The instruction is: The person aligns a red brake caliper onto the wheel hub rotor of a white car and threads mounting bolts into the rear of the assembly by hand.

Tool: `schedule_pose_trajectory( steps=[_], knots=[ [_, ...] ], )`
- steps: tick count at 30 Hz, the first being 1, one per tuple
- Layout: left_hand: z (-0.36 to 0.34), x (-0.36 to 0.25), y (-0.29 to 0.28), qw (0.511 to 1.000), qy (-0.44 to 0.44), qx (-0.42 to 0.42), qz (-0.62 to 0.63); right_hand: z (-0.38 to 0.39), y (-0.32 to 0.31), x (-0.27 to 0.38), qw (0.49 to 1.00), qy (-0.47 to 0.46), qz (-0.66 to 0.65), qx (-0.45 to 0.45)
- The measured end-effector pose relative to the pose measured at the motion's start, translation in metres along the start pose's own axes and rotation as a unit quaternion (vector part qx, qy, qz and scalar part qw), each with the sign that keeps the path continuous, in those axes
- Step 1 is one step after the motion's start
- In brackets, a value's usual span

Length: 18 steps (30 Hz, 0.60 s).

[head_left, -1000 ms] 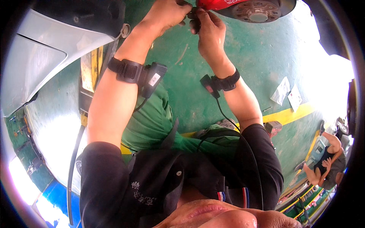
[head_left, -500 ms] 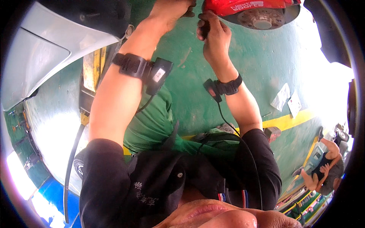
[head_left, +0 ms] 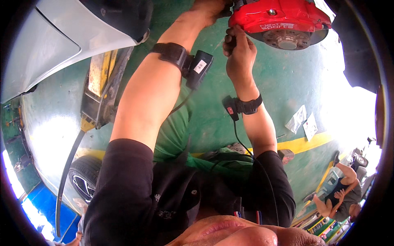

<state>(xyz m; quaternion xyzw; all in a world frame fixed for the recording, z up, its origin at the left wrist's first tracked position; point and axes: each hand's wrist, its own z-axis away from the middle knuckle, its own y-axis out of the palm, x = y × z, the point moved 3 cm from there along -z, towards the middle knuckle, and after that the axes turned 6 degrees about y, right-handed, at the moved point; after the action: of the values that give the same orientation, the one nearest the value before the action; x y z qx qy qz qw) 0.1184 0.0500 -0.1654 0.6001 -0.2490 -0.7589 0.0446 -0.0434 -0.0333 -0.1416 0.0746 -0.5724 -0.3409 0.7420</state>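
A red brake caliper (head_left: 262, 17) sits over a brake disc (head_left: 319, 37), whose rusty hub (head_left: 287, 42) faces me. Beside the caliper's left end, my left hand (head_left: 210, 11) reaches up to the top edge of the head view. Its fingertips are dark and mostly cut off or hidden, so its grip does not show. Just below the caliper's lower left corner, my right hand (head_left: 241, 55) is closed with its fingers curled and fingertips against or very near the red edge. Whatever lies between those fingers is hidden.
A pale car body panel (head_left: 49, 45) fills the upper left, above a floor jack (head_left: 100, 86). A wheel (head_left: 84, 178) lies lower left. Plastic bags (head_left: 296, 119) rest on the green floor near a yellow line. Another person (head_left: 342, 192) sits at far right.
My left hand has come in closer to the caliper's left end. The view has shifted, so more of the caliper shows. My right hand stays at its lower left corner.
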Motion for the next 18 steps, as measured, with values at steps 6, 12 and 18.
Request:
schedule_pose_trajectory(
  steps=[6, 12, 18],
  knots=[
    [0.007, -0.011, 0.006, 0.997, -0.028, 0.078, 0.001, 0.000, -0.003, -0.001, 1.000, -0.005, 0.020, -0.009],
    [0.009, -0.012, 0.006, 0.994, -0.017, 0.105, 0.011, 0.001, -0.001, -0.001, 0.999, -0.006, 0.028, -0.015],
    [-0.005, -0.002, 0.002, 0.995, -0.008, 0.102, 0.009, -0.001, -0.001, -0.002, 0.999, -0.014, 0.017, -0.026]
  ],
)
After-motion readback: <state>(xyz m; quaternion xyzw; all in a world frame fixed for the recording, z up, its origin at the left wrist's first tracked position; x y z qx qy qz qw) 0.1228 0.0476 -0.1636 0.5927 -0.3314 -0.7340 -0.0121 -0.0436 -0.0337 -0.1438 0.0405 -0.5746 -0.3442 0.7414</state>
